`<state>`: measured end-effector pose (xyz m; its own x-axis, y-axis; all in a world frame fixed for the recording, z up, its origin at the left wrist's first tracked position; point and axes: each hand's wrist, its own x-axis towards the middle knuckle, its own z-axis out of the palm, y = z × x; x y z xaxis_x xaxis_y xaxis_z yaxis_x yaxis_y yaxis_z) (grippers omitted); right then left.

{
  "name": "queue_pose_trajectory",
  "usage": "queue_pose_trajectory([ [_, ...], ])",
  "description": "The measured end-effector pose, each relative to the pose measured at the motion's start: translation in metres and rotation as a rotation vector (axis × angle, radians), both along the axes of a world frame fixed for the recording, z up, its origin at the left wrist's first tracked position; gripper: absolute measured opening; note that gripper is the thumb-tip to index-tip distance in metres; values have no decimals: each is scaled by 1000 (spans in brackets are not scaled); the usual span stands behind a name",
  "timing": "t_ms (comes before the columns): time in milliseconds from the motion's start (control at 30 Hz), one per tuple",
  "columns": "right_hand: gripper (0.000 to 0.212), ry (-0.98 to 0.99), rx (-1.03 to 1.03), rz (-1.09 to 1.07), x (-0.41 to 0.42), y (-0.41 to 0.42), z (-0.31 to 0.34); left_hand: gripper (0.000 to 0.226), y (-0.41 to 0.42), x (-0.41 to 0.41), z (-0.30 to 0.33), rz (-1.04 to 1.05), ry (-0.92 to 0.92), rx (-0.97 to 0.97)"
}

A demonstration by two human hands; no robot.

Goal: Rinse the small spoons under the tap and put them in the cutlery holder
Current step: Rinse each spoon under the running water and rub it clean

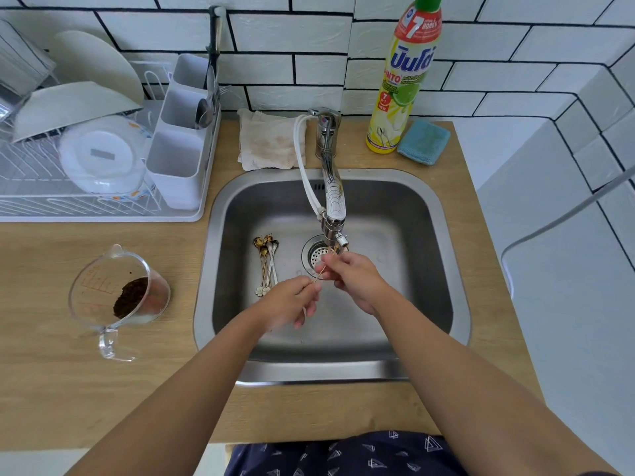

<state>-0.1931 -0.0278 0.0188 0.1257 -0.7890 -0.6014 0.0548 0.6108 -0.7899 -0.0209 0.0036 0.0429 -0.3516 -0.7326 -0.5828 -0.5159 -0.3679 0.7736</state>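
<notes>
Hands (head view): left hand [292,300] pinches the handle end of one small spoon [319,273]; right hand [350,276] rubs its bowl under the tap [331,201]
Other spoons [266,262]: left of the tap, on the sink [429,269] floor
Cutlery holder [178,146]: far left of the tap
Handling: light, stiff, thin, probably slippery when wet; best held by the handle

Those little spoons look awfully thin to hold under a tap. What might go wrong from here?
1. Both hands, left hand and right hand, pinch one thin spoon right above the drain; wet, it may slip and drop there.
2. The dirty spoons still lie on the sink floor, so splashes could carry grime around.
3. The cutlery holder stands far left; carrying spoons over may drip on the counter.
</notes>
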Motion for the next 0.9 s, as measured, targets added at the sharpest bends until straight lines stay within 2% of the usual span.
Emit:
queue_pose_trajectory([
  [67,20,-13,14,-58,-3,-1,0,28,1,-1,6,116,120,85],
  [167,5,-29,14,41,1,6,-2,31,-1,-7,12,191,173,132],
  [267,3,-9,-3,96,4,9,-2,35,-2,-7,13,221,180,180],
  [367,17,-22,11,-32,6,5,2,38,-3,-5,13,214,152,199],
  [467,16,-88,66,-141,11,4,-1,38,-5,-7,14,199,94,182],
  [567,4,-130,72,-44,14,10,-2,31,-5,-6,16,177,72,176],
  [633,4,-117,61,25,13,11,-1,28,-3,-3,17,127,22,138],
  [733,11,-57,70,-70,11,4,4,32,0,-2,15,21,-63,50],
  [800,14,-46,74,-148,12,1,2,31,1,-2,15,21,-54,29],
  [900,4,-69,70,-73,18,9,-3,34,0,-4,15,25,-52,-2],
])
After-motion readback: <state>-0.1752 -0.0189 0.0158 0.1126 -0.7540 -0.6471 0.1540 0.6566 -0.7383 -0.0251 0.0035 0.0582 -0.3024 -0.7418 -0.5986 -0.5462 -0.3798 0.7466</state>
